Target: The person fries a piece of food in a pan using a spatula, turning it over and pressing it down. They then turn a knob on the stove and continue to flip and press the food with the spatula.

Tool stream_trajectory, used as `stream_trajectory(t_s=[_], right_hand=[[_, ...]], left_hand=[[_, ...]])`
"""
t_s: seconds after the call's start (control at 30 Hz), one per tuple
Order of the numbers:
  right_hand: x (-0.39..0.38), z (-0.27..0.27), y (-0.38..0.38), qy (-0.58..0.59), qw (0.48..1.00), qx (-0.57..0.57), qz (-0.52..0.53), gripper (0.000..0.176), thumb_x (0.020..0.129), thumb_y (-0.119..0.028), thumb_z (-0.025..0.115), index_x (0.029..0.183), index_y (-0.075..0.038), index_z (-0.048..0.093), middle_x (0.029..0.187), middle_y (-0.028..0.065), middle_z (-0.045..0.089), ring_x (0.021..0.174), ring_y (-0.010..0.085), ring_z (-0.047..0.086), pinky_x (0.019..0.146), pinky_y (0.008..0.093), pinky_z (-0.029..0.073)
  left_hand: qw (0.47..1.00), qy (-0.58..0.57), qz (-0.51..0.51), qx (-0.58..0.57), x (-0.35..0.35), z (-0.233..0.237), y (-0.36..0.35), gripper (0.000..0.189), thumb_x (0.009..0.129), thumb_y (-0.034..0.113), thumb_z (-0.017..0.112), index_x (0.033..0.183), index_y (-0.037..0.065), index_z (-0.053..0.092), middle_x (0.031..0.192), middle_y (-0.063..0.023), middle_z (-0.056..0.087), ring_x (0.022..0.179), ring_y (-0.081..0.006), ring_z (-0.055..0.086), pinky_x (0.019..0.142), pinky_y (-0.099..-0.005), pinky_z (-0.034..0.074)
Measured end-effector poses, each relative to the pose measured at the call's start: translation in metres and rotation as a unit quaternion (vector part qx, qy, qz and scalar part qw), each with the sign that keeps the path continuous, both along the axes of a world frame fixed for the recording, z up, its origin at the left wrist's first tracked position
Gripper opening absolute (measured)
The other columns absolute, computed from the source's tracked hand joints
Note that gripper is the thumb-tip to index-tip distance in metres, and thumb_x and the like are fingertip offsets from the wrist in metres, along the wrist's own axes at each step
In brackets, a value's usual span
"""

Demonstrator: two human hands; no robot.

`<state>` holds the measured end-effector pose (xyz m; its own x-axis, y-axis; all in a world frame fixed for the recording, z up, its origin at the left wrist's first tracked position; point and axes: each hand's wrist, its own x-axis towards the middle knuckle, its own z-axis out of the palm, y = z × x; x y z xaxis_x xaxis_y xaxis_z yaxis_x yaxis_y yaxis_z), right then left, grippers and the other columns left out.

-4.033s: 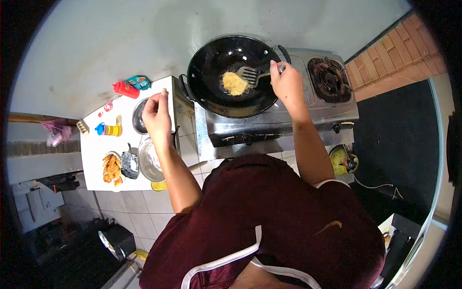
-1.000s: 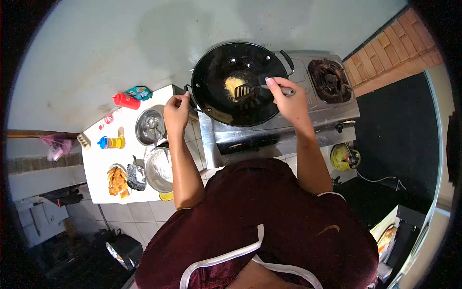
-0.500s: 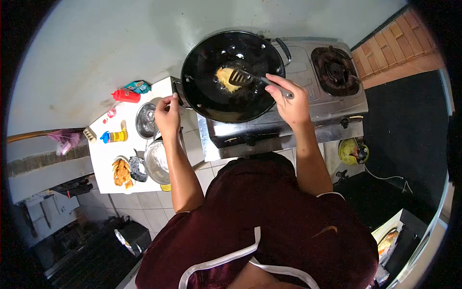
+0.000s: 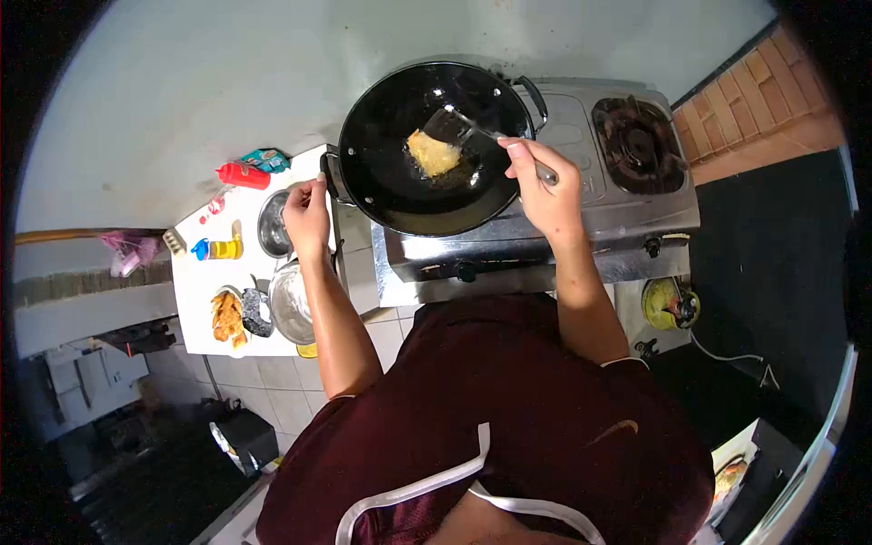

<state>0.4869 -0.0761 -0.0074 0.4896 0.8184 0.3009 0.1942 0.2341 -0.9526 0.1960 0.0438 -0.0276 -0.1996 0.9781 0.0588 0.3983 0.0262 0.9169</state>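
Observation:
A black wok (image 4: 400, 195) sits on the left burner of a steel gas stove (image 4: 581, 227). A yellow battered piece of food (image 4: 431, 153) fries in its middle. My right hand (image 4: 543, 186) grips the handle of a slotted spatula (image 4: 447, 125), whose blade rests at the far edge of the food. My left hand (image 4: 307, 216) hovers over the small white table (image 4: 195, 291), next to the wok's left handle and a small steel bowl (image 4: 270, 227). Its fingers are curled and I cannot see anything in them.
On the white table stand a red bottle (image 4: 242, 173), a yellow bottle with a blue cap (image 4: 218, 248), a plate of fried pieces (image 4: 227, 318), and a large steel bowl (image 4: 289, 304). The stove's right burner (image 4: 639, 134) is bare. A green gas bottle (image 4: 669, 304) stands below the stove.
The spatula has moved from the near side of the food round to its far right edge. My left hand stays by the wok's left handle over the small table.

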Motion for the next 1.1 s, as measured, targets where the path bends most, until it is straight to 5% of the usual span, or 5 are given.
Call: stream_trajectory(t_s=[0.3, 0.47, 0.53, 0.83, 1.1], right_hand=[[-0.004, -0.012, 0.019, -0.067, 0.995, 0.009, 0.068, 0.018, 0.087, -0.014, 0.062, 0.092, 0.002, 0.067, 0.080, 0.0089, 0.066, 0.065, 0.0117, 0.060, 0.059, 0.0234, 0.047], [-0.004, -0.010, 0.023, -0.071, 0.995, 0.006, 0.076, 0.018, 0.089, -0.013, 0.059, 0.093, 0.003, 0.067, 0.083, 0.0085, 0.066, 0.064, 0.0101, 0.059, 0.059, 0.0219, 0.048], [-0.004, -0.006, 0.023, -0.085, 0.993, 0.000, 0.080, 0.017, 0.083, -0.013, 0.066, 0.089, 0.002, 0.067, 0.082, 0.0143, 0.068, 0.072, 0.0191, 0.066, 0.065, 0.0271, 0.049], [-0.010, 0.001, 0.030, -0.108, 0.990, 0.000, 0.094, 0.018, 0.083, -0.014, 0.066, 0.091, 0.001, 0.067, 0.086, 0.0155, 0.068, 0.076, 0.0220, 0.068, 0.067, 0.0286, 0.051], [-0.008, 0.009, 0.028, -0.066, 0.992, -0.081, 0.076, 0.022, 0.085, -0.019, 0.064, 0.093, 0.001, 0.066, 0.081, 0.0135, 0.068, 0.072, 0.0176, 0.066, 0.066, 0.0270, 0.049]], left_hand=[[1.000, 0.029, 0.010, -0.008, 0.010, 0.012, -0.010, 0.024, 0.084, 0.023, 0.067, 0.086, -0.001, 0.064, 0.069, 0.0014, 0.057, 0.062, -0.0047, 0.047, 0.056, -0.0197, 0.037], [1.000, -0.017, 0.008, -0.002, 0.006, 0.002, -0.007, 0.023, 0.084, 0.022, 0.066, 0.086, 0.000, 0.064, 0.072, 0.0009, 0.058, 0.064, -0.0051, 0.049, 0.058, -0.0199, 0.038], [1.000, -0.028, 0.009, 0.000, 0.005, -0.001, -0.005, 0.022, 0.084, 0.021, 0.066, 0.086, 0.000, 0.064, 0.073, 0.0004, 0.059, 0.066, -0.0055, 0.049, 0.060, -0.0203, 0.039], [0.999, -0.034, 0.011, 0.012, 0.008, -0.002, -0.008, 0.021, 0.085, 0.021, 0.066, 0.086, 0.000, 0.064, 0.072, 0.0006, 0.058, 0.065, -0.0054, 0.048, 0.059, -0.0202, 0.038], [0.999, -0.033, 0.030, 0.010, 0.004, -0.004, -0.011, 0.026, 0.085, 0.025, 0.065, 0.086, -0.001, 0.064, 0.072, -0.0002, 0.059, 0.064, -0.0052, 0.048, 0.058, -0.0201, 0.038]])
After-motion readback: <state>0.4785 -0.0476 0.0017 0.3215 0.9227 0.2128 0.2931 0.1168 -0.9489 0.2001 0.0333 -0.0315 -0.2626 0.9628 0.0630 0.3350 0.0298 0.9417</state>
